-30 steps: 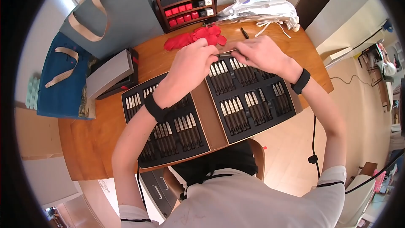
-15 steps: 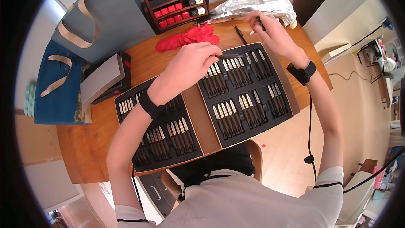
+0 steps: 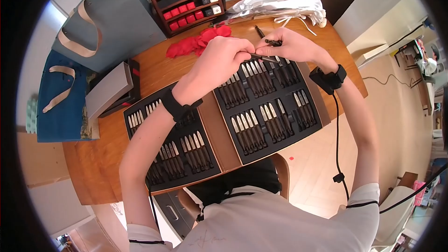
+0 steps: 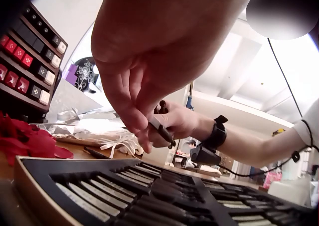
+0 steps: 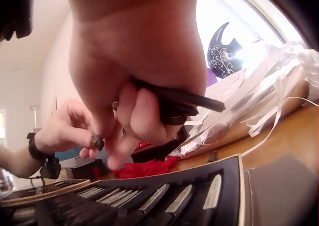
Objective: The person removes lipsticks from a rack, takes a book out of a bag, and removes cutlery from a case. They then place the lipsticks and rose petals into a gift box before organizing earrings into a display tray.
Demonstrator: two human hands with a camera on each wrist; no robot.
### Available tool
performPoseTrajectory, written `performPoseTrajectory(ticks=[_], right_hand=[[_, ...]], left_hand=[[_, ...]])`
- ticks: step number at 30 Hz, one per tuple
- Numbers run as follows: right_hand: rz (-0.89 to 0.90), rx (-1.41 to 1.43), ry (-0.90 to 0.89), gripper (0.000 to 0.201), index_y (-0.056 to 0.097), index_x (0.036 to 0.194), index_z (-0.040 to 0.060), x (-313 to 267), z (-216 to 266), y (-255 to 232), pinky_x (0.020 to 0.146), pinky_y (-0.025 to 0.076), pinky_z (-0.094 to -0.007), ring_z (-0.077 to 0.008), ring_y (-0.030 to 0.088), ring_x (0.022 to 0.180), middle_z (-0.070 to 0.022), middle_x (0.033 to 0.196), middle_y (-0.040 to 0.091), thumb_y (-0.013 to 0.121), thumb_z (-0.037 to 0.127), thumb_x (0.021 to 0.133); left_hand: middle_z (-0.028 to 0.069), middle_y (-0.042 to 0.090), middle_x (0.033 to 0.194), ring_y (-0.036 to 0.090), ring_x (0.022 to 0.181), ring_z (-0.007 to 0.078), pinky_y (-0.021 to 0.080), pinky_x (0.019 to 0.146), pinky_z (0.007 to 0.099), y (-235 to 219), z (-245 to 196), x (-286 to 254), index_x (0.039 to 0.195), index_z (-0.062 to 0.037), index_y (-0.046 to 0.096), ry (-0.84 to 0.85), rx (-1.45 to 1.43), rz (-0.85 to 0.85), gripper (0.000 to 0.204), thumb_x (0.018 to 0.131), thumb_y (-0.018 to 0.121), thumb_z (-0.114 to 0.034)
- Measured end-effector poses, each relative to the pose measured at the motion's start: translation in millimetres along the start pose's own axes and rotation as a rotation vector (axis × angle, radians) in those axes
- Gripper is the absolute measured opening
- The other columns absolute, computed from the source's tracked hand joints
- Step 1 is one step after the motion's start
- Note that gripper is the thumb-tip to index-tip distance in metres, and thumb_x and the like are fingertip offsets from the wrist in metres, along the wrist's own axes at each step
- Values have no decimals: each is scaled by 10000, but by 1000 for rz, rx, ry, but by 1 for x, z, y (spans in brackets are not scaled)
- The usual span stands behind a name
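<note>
My left hand (image 3: 219, 58) pinches a slim knife-shaped piece (image 3: 268, 59), dark-handled with a pale blade-like end, over the far edge of the open case. Beside it, the fingertips of my right hand (image 3: 298, 47) come right up to the left fingertips. Curled fingers of the right hand hold a small bunch of dark sticks (image 5: 199, 100), which jut out from the palm in the right wrist view. Below lies the two-part case (image 3: 221, 133), its black trays filled with rows of similar dark-handled pieces (image 3: 249, 133) with pale pointed ends.
One dark stick (image 3: 259, 31) lies on the wooden desk (image 3: 105, 170) behind the case. Red petals (image 3: 200, 41) are near a brown rack (image 3: 186, 4) of small boxes. Foil wrapping (image 3: 275, 2) lies at the back right; gift bags (image 3: 102, 18) and a grey box (image 3: 109, 88) stand left.
My right hand moved away right from the left hand, then came back beside it, dark sticks in its fingers. The left hand keeps its pinch on the knife-shaped piece.
</note>
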State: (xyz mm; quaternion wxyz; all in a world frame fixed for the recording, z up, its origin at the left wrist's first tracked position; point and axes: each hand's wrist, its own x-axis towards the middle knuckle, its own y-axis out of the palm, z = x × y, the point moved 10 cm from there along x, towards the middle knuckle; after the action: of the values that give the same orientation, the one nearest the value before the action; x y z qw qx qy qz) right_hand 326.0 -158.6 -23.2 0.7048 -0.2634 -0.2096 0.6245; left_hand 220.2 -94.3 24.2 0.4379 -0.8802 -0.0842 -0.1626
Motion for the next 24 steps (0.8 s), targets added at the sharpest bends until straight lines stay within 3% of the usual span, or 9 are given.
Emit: performPoseTrajectory(ticks=[3, 6, 9, 12, 15, 18, 19, 24], right_hand=[[5, 116, -23, 277, 778, 1109, 41, -3, 0, 1, 742, 501, -256, -56, 625, 790, -12, 942, 772, 723, 282, 984], [-7, 173, 107, 264, 790, 1124, 85, -9, 0, -6, 602, 439, -249, -40, 546, 677, 24, 884, 752, 757, 278, 947], [34, 242, 112, 247, 788, 1127, 90, -11, -4, -5, 542, 387, -229, -21, 501, 618, 41, 845, 713, 771, 230, 924], [86, 235, 107, 246, 752, 1104, 47, -13, -15, -5, 534, 386, -230, -35, 501, 580, 28, 798, 670, 774, 199, 912], [-41, 261, 218, 223, 691, 1040, 14, -24, -31, -18, 523, 377, -214, -43, 492, 530, 16, 773, 661, 782, 163, 901], [-28, 245, 144, 211, 625, 1002, 28, -34, -34, -23, 516, 379, -219, -46, 497, 519, 9, 783, 665, 775, 138, 901], [-4, 216, 170, 203, 611, 1001, 45, -39, -31, -25, 553, 395, -221, -46, 534, 585, 15, 811, 679, 766, 142, 913], [-60, 144, 125, 210, 607, 998, 63, -42, -50, -25, 622, 396, -225, -36, 540, 718, 32, 825, 683, 772, 163, 916]], left_hand=[[139, 729, 850, 703, 711, 270, 548, 665, 364, 2, -11, 1, 1023, -23, 734, 85, 65, -48, 136, 896, 733, -72], [145, 734, 882, 709, 758, 319, 565, 697, 381, 3, -17, 3, 1017, -31, 734, 129, 103, -98, 131, 892, 732, -71], [146, 731, 907, 715, 793, 331, 574, 711, 382, 11, -12, 7, 1026, -37, 724, 68, 63, -51, 150, 884, 740, -81], [145, 711, 943, 708, 834, 339, 571, 730, 403, 16, -16, 8, 1023, -29, 711, 7, 148, -8, 168, 878, 745, -107], [141, 681, 960, 690, 890, 350, 562, 774, 433, 33, -24, -2, 1014, -23, 700, 63, 280, 159, 183, 876, 742, -136], [133, 666, 964, 672, 933, 352, 551, 822, 453, 65, -27, -16, 989, -22, 699, 137, 271, 404, 183, 874, 736, -160], [116, 670, 965, 665, 978, 328, 547, 860, 436, 73, -29, -21, 972, -33, 699, 153, 280, 469, 171, 875, 733, -170], [85, 661, 941, 649, 999, 287, 541, 891, 404, 90, -44, -34, 923, -42, 692, 242, 292, 432, 149, 865, 744, -170]])
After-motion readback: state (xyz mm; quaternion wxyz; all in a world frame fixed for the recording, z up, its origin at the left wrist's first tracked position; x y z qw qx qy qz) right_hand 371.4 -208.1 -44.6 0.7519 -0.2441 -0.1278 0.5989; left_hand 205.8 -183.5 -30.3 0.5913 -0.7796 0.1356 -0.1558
